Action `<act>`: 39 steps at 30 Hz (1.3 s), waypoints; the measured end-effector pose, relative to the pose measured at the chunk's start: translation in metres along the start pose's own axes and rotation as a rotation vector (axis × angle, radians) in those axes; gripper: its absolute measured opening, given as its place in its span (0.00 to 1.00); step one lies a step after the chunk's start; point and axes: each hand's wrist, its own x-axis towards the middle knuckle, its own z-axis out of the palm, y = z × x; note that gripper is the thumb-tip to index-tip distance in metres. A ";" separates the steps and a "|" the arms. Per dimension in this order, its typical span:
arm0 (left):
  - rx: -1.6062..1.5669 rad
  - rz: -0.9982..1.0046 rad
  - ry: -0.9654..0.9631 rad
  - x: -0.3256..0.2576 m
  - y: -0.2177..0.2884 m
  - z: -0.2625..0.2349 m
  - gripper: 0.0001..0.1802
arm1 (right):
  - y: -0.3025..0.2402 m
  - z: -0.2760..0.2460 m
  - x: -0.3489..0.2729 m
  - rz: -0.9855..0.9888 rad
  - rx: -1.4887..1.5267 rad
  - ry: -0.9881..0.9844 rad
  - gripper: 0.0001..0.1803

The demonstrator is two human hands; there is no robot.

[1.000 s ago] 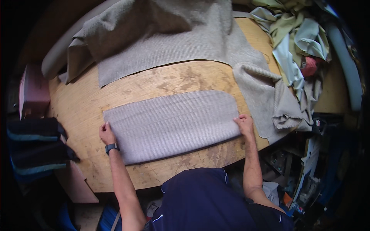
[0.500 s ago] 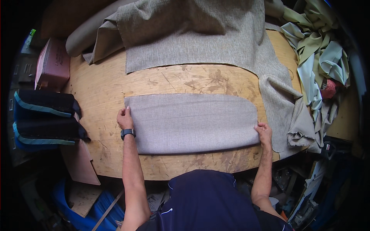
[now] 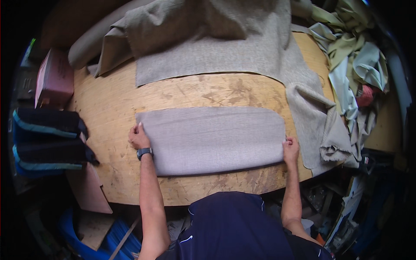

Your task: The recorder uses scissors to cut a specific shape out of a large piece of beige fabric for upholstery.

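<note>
A piece of grey woven fabric lies flat on the wooden table in front of me. Its far right corner is rounded, and its near edge looks like a fold. My left hand, with a dark watch on the wrist, pinches the fabric's left edge between thumb and fingers. At the opposite end, my right hand grips the right edge low down. Both hands rest close to the tabletop, and the fingertips under the cloth are hidden.
A larger sheet of the same grey fabric spreads across the far side and down the right. Beyond it lie pale green and white scraps. On the left stand a pink box and dark pieces with blue edging.
The whole view has shifted a little, so the table appears slightly tilted and moved left. Both hands keep their hold at the fabric's two ends; my right hand sits marginally lower on its edge.
</note>
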 end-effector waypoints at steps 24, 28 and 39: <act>0.540 0.848 -0.355 -0.179 0.059 0.039 0.39 | -0.067 0.057 0.017 -0.435 -0.657 0.159 0.47; 0.548 0.856 -0.331 -0.182 0.061 0.040 0.38 | -0.061 0.067 -0.049 -0.605 -0.431 -0.050 0.46; 0.598 0.918 -0.272 -0.178 0.051 0.042 0.37 | 0.046 0.018 -0.046 -0.617 -0.545 0.032 0.46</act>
